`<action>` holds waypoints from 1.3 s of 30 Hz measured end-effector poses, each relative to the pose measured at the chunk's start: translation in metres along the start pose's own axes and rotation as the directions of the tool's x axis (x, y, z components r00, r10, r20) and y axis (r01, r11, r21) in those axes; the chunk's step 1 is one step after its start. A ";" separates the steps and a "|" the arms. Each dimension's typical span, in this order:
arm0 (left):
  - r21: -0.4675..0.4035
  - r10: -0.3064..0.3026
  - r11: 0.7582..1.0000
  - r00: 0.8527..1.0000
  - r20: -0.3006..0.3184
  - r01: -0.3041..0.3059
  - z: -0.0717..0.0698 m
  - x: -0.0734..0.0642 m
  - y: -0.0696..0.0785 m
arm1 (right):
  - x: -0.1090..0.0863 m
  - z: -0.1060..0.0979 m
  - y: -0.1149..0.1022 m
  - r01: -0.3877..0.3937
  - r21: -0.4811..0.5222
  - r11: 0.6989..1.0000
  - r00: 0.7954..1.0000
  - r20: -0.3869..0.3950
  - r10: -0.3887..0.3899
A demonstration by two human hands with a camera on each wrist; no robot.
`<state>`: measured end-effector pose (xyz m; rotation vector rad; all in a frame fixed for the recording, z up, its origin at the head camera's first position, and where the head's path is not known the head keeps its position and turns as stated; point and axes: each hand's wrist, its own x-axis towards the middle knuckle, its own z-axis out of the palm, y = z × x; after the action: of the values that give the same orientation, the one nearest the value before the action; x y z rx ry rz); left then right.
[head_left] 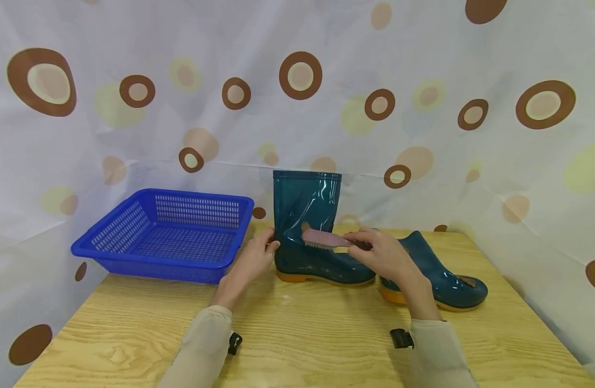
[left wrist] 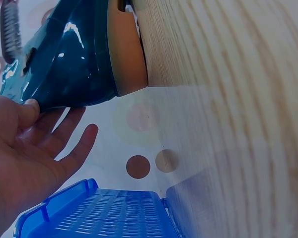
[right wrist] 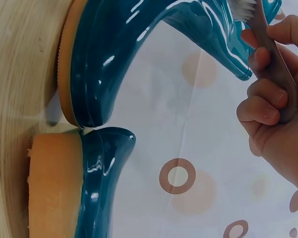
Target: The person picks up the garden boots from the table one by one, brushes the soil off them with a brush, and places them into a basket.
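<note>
A dark teal rain boot (head_left: pixel 304 199) with an orange sole stands upright on the table, toe to the right. My left hand (head_left: pixel 258 252) holds it at the back above the heel; in the left wrist view the thumb lies against the boot and the outer fingers reach past it. My right hand (head_left: pixel 382 253) grips the handle of a pinkish scrub brush (head_left: pixel 324 238), bristles downward, at the boot's ankle. A brown smear (head_left: pixel 305 226) shows just above the brush head. In the right wrist view the fingers are curled round the brush handle (right wrist: pixel 280 82).
A second teal boot (head_left: pixel 435 275) lies low at the right, with a brown patch (head_left: pixel 467 281) near its toe. A blue plastic basket (head_left: pixel 161 269) stands at the left of the wooden table (head_left: pixel 297 345). A spotted white sheet (head_left: pixel 336 140) hangs behind.
</note>
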<state>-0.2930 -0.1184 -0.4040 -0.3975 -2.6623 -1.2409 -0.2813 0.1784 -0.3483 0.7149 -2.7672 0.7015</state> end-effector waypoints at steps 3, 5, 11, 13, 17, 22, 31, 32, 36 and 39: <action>-0.001 0.003 1.000 1.000 0.001 -0.003 -0.001 0.000 0.000 | -0.001 -0.002 0.000 0.011 0.005 1.000 0.999 -0.048 -0.010; -0.003 0.000 1.000 1.000 0.002 0.000 -0.001 0.000 0.000 | 0.001 -0.001 0.000 0.034 0.010 0.999 0.996 -0.083 -0.033; 0.005 0.010 1.000 1.000 -0.003 -0.010 -0.002 0.001 0.000 | 0.006 0.009 -0.003 0.098 -0.012 0.995 0.983 -0.153 -0.099; 0.003 0.016 1.000 1.000 -0.005 -0.016 -0.002 0.001 0.000 | 0.008 0.014 -0.004 0.093 -0.030 0.995 0.982 -0.161 -0.097; 0.003 0.021 1.000 1.000 0.003 -0.021 -0.002 0.001 0.001 | 0.008 0.020 -0.006 0.073 -0.048 0.996 0.984 -0.159 -0.080; 0.000 0.006 1.000 1.000 0.021 -0.006 -0.003 0.001 0.002 | 0.008 0.023 -0.008 0.074 -0.055 0.996 0.987 -0.142 -0.081; 0.003 0.002 1.000 1.000 0.013 -0.002 -0.002 0.001 0.003 | 0.010 0.025 -0.009 0.075 -0.042 0.996 0.991 -0.109 -0.080; 0.003 0.002 1.000 1.000 0.012 -0.002 -0.002 0.001 0.003 | 0.010 0.026 -0.009 0.075 -0.040 0.996 0.991 -0.104 -0.079; 0.004 0.005 1.000 1.000 0.009 -0.005 -0.002 0.000 0.002 | 0.009 0.026 -0.009 0.070 -0.027 0.997 0.993 -0.093 -0.072; 0.003 0.006 1.000 1.000 0.005 -0.006 -0.001 0.000 0.001 | 0.009 0.025 -0.009 0.060 -0.017 0.998 0.995 -0.084 -0.061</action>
<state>-0.2928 -0.1192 -0.4025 -0.4089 -2.6650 -1.2354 -0.2860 0.1555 -0.3639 0.7454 -2.6594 0.6833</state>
